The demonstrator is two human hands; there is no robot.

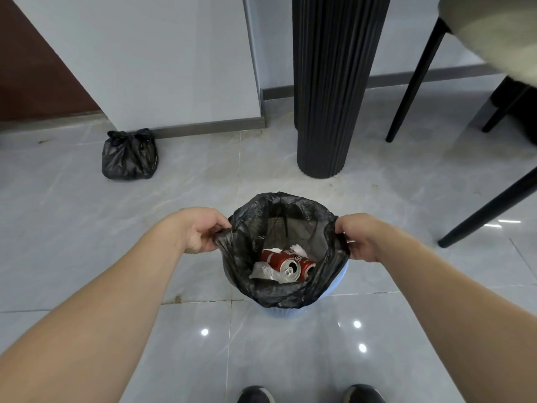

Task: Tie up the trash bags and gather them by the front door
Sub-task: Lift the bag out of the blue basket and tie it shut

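Looking down from my head: my left hand point(203, 229) and right hand point(359, 237) each pinch a gathered edge of the black bin bag point(279, 295), which sits open in a pale blue bin point(271, 312) on the tiled floor point(87, 228). Red cans point(280, 260) and crumpled wrappers point(264, 271) lie inside. A tied bag point(129, 155) rests by the wall, well apart. If I pull unevenly, I think the thin plastic could tear, or the light bin could lift and tip.
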